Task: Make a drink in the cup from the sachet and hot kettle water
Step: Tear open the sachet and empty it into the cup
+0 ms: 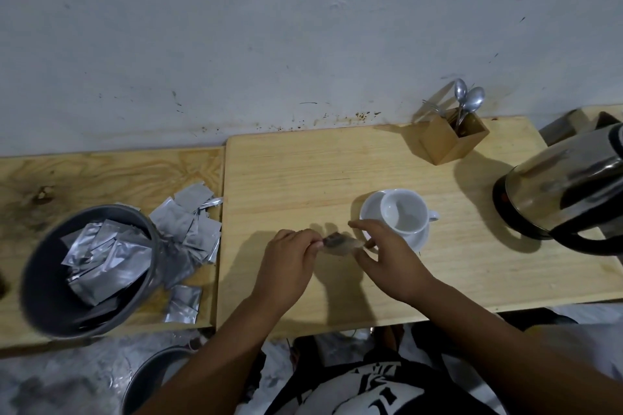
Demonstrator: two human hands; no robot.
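A small brownish sachet (340, 243) is stretched between my two hands just above the wooden table (303, 172). My left hand (290, 263) pinches its left end and my right hand (384, 256) grips its right end. Just behind my right hand a white cup (404, 210) stands on a white saucer (369, 212); the cup looks empty. A steel kettle (566, 185) with a black handle stands at the right edge of the table.
A wooden box (451, 140) holding spoons stands at the back right. On the lower left table, a grey bucket (87, 269) holds several silver sachets, with more loose sachets (192, 222) beside it. A wall runs behind both tables.
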